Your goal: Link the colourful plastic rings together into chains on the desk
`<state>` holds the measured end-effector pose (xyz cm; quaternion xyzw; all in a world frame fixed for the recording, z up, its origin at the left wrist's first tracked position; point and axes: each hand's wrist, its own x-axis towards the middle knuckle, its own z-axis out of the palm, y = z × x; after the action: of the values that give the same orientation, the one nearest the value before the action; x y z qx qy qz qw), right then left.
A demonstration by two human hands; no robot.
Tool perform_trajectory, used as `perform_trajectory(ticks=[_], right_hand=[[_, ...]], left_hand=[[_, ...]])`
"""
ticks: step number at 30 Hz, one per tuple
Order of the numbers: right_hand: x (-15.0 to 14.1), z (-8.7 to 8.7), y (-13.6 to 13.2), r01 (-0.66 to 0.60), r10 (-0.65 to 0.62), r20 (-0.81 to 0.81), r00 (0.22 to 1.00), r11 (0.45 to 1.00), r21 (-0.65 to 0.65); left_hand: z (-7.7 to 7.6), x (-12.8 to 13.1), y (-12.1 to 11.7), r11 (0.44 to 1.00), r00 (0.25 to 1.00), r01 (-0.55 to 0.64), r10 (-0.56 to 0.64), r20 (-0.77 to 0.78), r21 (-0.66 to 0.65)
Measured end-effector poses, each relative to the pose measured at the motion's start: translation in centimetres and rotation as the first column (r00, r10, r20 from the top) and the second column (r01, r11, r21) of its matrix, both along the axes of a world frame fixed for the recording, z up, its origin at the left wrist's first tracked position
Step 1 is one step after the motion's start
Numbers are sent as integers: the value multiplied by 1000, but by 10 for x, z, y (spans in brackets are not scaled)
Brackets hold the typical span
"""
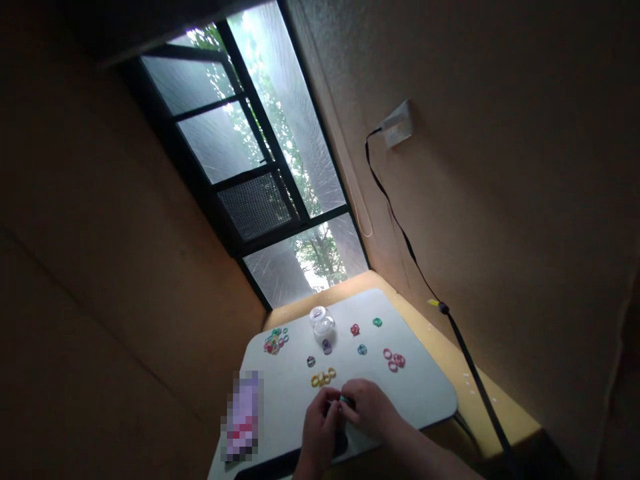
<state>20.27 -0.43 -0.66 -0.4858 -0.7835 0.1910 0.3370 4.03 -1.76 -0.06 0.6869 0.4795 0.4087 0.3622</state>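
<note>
My left hand [320, 420] and my right hand [367, 403] meet at the fingertips over the table's near side. Both are closed in a pinch around a small green hair tie [344, 399], mostly hidden by the fingers. Just beyond them lies a group of yellow hair ties [323, 378]. Pink hair ties [395, 360] form another group to the right. Farther back are a red one [355, 329], a green one [377, 322], a blue one [362, 349], a purple one [327, 346] and a dark one [311, 361]. A mixed-colour pile [275, 341] sits at the far left.
A clear round jar [323, 323] stands at the back of the white table [425, 393]. A blurred purple packet [243, 417] lies at the left edge. Something long and black [270, 465] runs under my forearms. A black cord [400, 227] hangs from the wall socket [399, 125], right of the window.
</note>
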Motion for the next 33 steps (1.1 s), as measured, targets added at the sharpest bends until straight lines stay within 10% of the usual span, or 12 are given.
perform_trajectory(ticks=[33], right_hand=[[-7,-5,-3,7,-7,-8,1000,1000,8]], left_hand=[[1,1,-1,988,974,-151,156,-164,39]])
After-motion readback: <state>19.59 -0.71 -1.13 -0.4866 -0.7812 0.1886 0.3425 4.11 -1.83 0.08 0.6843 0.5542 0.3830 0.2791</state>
